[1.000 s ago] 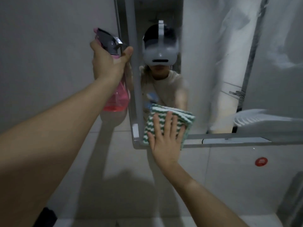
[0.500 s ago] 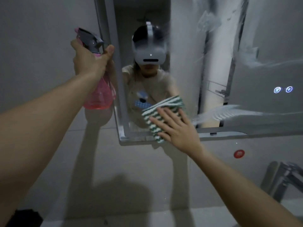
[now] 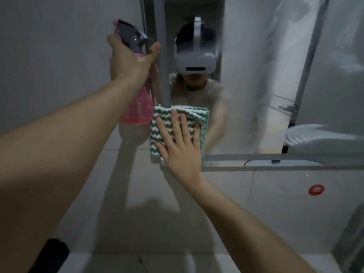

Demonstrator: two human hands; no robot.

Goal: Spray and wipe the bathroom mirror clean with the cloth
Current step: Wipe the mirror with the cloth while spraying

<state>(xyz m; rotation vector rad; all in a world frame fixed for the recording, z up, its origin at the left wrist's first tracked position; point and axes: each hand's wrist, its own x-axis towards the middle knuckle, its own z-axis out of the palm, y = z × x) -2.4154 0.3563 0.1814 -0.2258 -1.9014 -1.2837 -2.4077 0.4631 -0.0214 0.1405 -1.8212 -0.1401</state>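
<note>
Head view. The left hand is raised with its fingers curled round the neck of a spray bottle, a translucent pink body topped by a grey trigger head, held upright just beside the left edge of the mirror. The right hand, fingers straight and slightly spread, presses a folded cloth flat against the mirror's lower left corner. The cloth is striped in wavy green and white bands, its layered edges showing along the right side. The glass carries pale streaks and a hazy film towards its right half; a metal frame runs along its bottom edge.
</note>
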